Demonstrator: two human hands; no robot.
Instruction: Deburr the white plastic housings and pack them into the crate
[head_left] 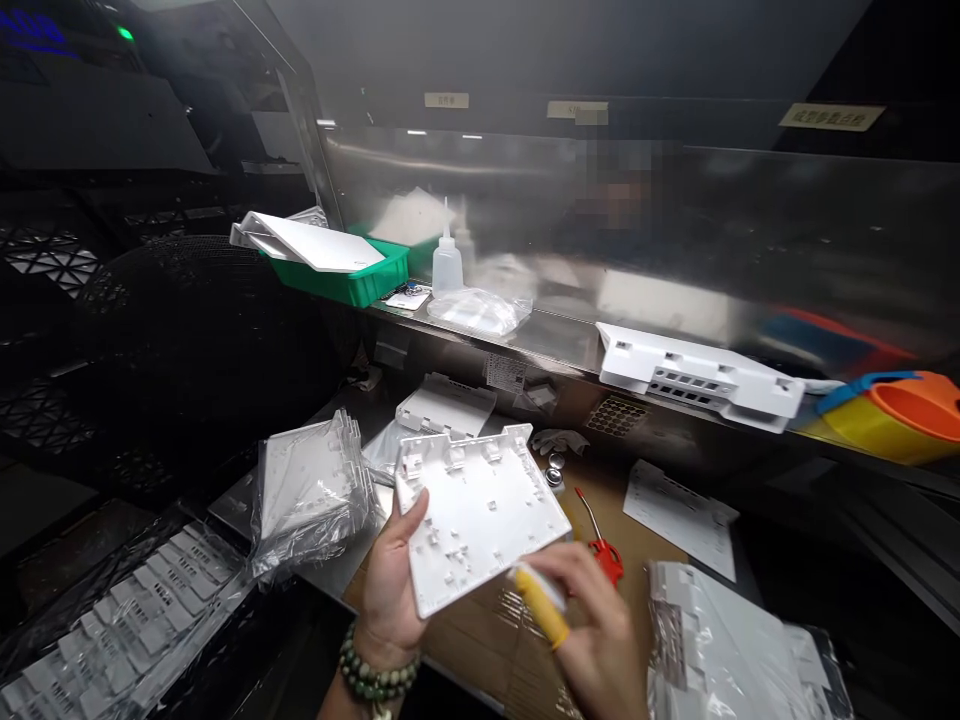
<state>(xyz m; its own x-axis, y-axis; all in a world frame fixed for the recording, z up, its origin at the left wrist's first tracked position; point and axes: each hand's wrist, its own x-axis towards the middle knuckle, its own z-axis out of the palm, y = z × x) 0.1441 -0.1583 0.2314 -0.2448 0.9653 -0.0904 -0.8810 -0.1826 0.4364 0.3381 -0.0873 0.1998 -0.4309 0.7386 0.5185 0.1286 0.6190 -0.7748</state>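
A white plastic panel (pixel 487 510) with small clips and posts on its face is tilted up at the centre, over the brown work surface. My left hand (pixel 394 585), with a beaded bracelet at the wrist, grips its left edge, thumb on the face. My right hand (pixel 589 625) is at the panel's lower right corner, slightly blurred, with a yellow cover on one finger. Its fingers are closed round something white that I cannot make out. Whether this hand touches the panel is unclear.
Bagged white panels (pixel 304 480) lie left, others (pixel 720 640) lower right. Red-handled scissors (pixel 606 560) rest behind my right hand. The metal shelf (pixel 559 345) holds a green bin (pixel 360 285), a squeeze bottle (pixel 448 265), a white part (pixel 697 375) and a yellow-orange container (pixel 892 415).
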